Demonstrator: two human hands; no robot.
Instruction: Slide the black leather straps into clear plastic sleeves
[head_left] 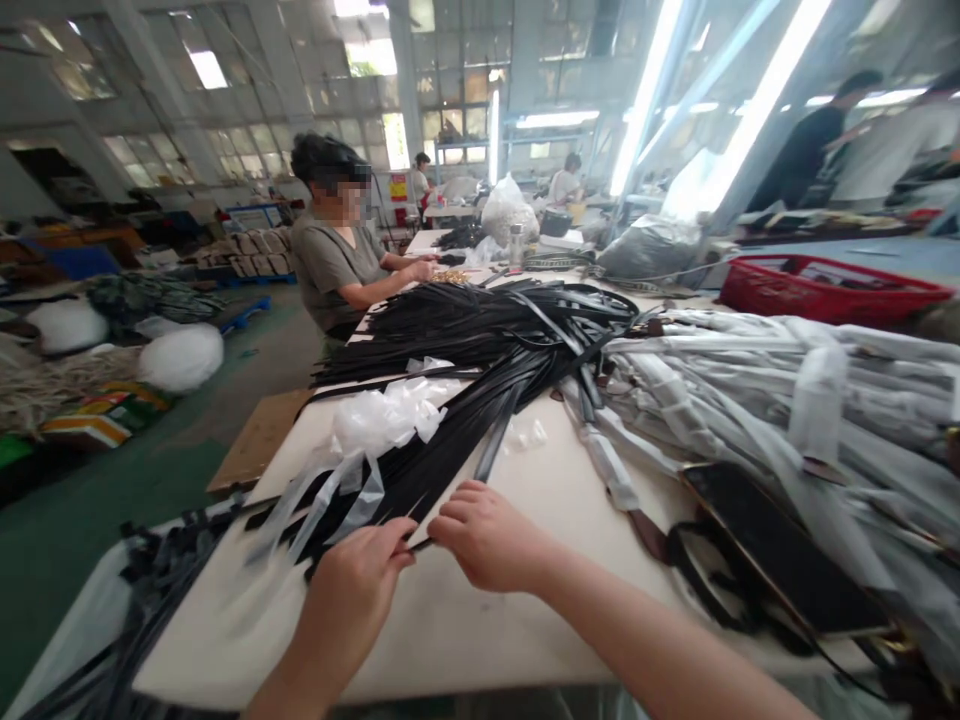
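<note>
My left hand [358,578] is closed near the table's front, pinching a thin black strap whose short dark stretch shows between my two hands. Just to its right, my right hand [484,535] is closed on the same strap, and a grey-black length [496,440] runs up from behind its fingers toward the pile. Beyond both hands lies a large heap of black straps [465,425], spread across the table. Crumpled clear plastic [386,415] rests on the left part of the heap.
White-wrapped straps [727,380] cover the right of the table [525,640]. A black phone [780,550] lies near the front right. A red basket [832,290] stands behind. Another person [337,240] works at the far left edge. More black straps [157,580] hang at lower left.
</note>
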